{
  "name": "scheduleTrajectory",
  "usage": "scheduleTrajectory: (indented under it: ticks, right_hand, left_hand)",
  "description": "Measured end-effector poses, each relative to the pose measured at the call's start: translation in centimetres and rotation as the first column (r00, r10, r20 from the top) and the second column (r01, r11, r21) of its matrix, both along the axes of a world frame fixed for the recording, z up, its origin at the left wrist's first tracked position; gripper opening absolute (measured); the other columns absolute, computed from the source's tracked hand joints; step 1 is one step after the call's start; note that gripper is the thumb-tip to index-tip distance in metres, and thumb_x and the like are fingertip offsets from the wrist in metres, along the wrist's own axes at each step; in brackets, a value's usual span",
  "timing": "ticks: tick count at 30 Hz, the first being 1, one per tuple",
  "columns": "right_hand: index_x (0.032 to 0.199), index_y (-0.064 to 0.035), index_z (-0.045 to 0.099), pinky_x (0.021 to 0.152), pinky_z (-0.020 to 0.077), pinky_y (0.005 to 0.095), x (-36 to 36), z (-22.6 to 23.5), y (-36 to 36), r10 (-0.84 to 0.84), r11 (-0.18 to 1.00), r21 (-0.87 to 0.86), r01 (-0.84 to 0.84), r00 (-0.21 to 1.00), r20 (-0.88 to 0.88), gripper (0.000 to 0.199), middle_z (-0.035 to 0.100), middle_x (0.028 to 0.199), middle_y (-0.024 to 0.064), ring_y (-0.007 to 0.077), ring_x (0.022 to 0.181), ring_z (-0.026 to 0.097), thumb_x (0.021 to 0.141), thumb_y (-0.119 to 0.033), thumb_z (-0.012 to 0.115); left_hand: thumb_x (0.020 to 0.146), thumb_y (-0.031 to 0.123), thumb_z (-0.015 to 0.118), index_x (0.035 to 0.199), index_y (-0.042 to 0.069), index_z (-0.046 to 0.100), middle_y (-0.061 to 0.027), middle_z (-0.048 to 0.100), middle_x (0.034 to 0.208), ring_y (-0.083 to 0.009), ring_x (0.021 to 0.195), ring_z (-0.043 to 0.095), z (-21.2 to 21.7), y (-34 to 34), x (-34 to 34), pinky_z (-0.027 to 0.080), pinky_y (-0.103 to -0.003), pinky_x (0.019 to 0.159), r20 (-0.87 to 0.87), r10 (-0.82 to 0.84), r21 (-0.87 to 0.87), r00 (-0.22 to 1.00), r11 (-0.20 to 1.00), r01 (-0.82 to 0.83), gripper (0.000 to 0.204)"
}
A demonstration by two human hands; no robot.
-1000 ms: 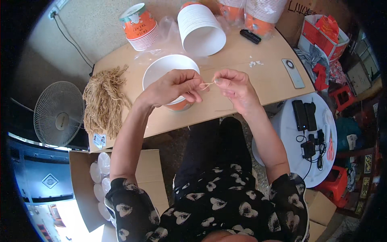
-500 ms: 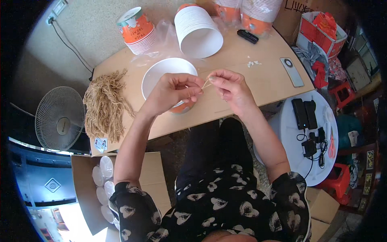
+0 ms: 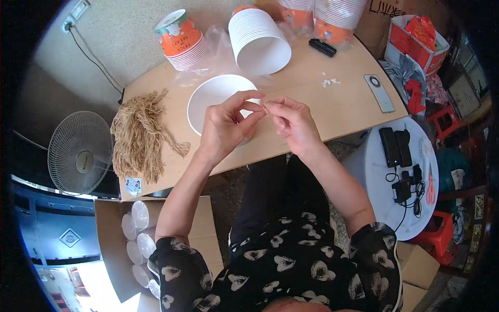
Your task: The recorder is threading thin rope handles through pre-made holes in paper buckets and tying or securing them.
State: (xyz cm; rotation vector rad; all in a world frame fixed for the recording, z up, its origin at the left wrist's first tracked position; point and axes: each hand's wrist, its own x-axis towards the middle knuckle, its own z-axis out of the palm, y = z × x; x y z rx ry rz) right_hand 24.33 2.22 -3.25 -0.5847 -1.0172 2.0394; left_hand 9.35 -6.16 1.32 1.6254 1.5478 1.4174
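Observation:
Just in front of the white paper tub (image 3: 200, 106), my hands meet over the table's near edge. My right hand (image 3: 297, 125) pinches a short bit of tan twine (image 3: 265, 109) between thumb and forefinger. On its other side my left hand (image 3: 221, 127) has the thumb against the middle finger at the twine, its forefinger lifted away. Most of the twine is hidden by the fingertips. A loose bundle of tan twine strands (image 3: 138, 135) lies on the table to the left, some ends trailing toward my left forearm.
Stacked orange-and-white tubs (image 3: 182, 44) and a tub stack on its side (image 3: 262, 44) stand at the back. A black clip-like object (image 3: 322, 47), white scraps (image 3: 330, 82) and a phone (image 3: 379, 93) lie right. A fan (image 3: 80, 153) stands left; a carton (image 3: 112, 249) holds wrapped cups.
The visible twine loop between my fingers has shrunk to a small bit. My hands have drawn closer, and my left forefinger has lifted off. The view has shifted slightly.

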Motion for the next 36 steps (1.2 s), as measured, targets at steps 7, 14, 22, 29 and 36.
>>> scheduleTrajectory:
  ticks: [7, 14, 22, 29, 36]
  right_hand:
    - [0.09, -0.0027, 0.068, 0.043, 0.0241, 0.0192, 0.1, 0.1, -0.5, -0.023, 1.0, 0.013, 0.023, 1.0, 0.01, 0.011, 0.051, 0.062, -0.0047, 0.0024, 0.049, 0.039, 0.089, -0.014, 0.069]
    - [0.105, -0.0036, 0.068, 0.045, 0.0243, 0.0184, 0.9, 1.0, -0.3, 0.014, 0.998, 0.062, -0.015, 1.0, 0.023, 0.018, 0.051, 0.064, -0.0047, 0.0011, 0.048, 0.035, 0.095, -0.019, 0.065]
    - [0.111, -0.0031, 0.067, 0.05, 0.0287, 0.0168, 1.1, 1.7, 1.5, 0.003, 0.96, 0.281, -0.002, 1.0, -0.004, 0.021, 0.055, 0.071, -0.0033, 0.0002, 0.06, 0.043, 0.099, -0.019, 0.061]
    - [0.097, -0.0092, 0.071, 0.083, 0.0462, 0.0345, 1.5, -0.6, 0.5, -0.68, 0.183, 0.951, 0.249, 0.73, -0.06, 0.024, 0.067, 0.096, 0.0054, 0.0247, 0.096, 0.06, 0.075, 0.001, 0.075]
    - [0.099, -0.0079, 0.073, 0.088, 0.0447, 0.0336, 1.4, -0.8, 0.0, -0.481, 0.346, 0.922, 0.175, 0.876, 0.014, 0.02, 0.069, 0.096, 0.0028, 0.0205, 0.094, 0.06, 0.08, -0.001, 0.076]
  left_hand:
    - [0.086, 0.0, 0.07, 0.101, 0.004, 0.076, -0.0019, 0.073, 0.078, -0.0045, 0.05, 0.058, -0.4, -0.3, 0.2, 0.046, -0.021, 0.046, -0.197, 0.062, 0.133, 0.978, 0.99, -0.036, 0.016]
    - [0.089, 0.003, 0.069, 0.096, 0.0, 0.075, -0.0018, 0.066, 0.064, -0.004, 0.049, 0.054, -1.6, 0.0, -0.6, 0.041, -0.022, 0.043, -0.036, 0.025, 0.024, 0.999, 0.999, -0.024, 0.009]
    - [0.094, 0.012, 0.067, 0.098, -0.001, 0.071, -0.0003, 0.064, 0.065, -0.0037, 0.052, 0.053, 0.8, 1.0, -2.7, 0.038, -0.021, 0.045, 0.081, -0.182, -0.306, 0.98, 0.931, 0.198, 0.014]
    - [0.093, 0.014, 0.07, 0.1, -0.002, 0.068, -0.0058, 0.071, 0.083, -0.0052, 0.06, 0.058, 1.2, 1.3, -3.1, 0.041, -0.019, 0.052, 0.426, -0.147, -0.426, 0.893, 0.838, 0.342, 0.017]
    - [0.092, 0.013, 0.071, 0.103, -0.003, 0.069, -0.0072, 0.072, 0.088, -0.0055, 0.06, 0.056, 1.0, 1.4, -3.4, 0.042, -0.02, 0.053, 0.458, -0.181, -0.428, 0.871, 0.814, 0.394, 0.019]
